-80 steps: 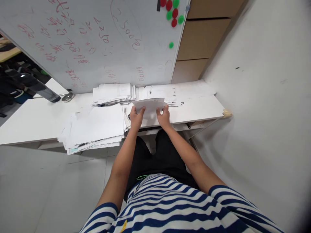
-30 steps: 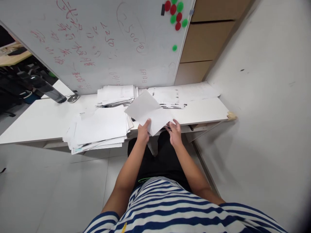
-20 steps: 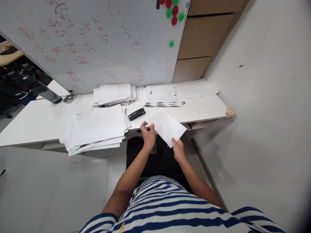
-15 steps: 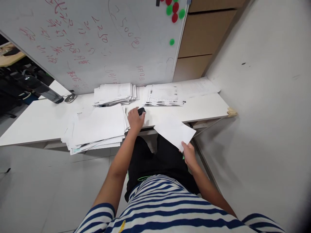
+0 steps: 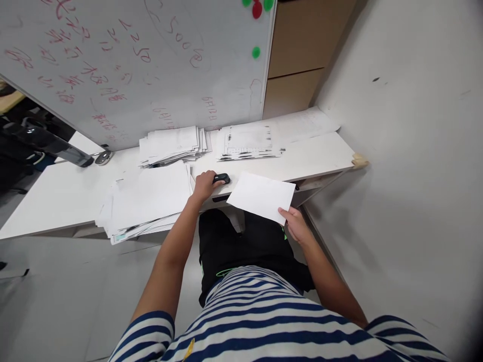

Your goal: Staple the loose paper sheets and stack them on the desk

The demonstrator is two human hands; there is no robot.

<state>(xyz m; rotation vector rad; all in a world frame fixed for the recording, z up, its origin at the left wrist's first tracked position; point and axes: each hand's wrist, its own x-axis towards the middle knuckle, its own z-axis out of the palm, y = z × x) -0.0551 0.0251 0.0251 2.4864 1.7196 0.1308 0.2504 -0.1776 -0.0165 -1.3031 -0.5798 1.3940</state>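
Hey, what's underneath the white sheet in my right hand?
Past the upper edge of the white sheet in your right hand, the white desk shows; past its lower edge, black trousers. Whatever lies directly underneath is covered.

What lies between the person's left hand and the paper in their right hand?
In the head view: the stapler, partly covered by the left hand, then a strip of desk before the paper.

left hand: palm down, curled grip | right hand: thumb uppermost, pinch grip
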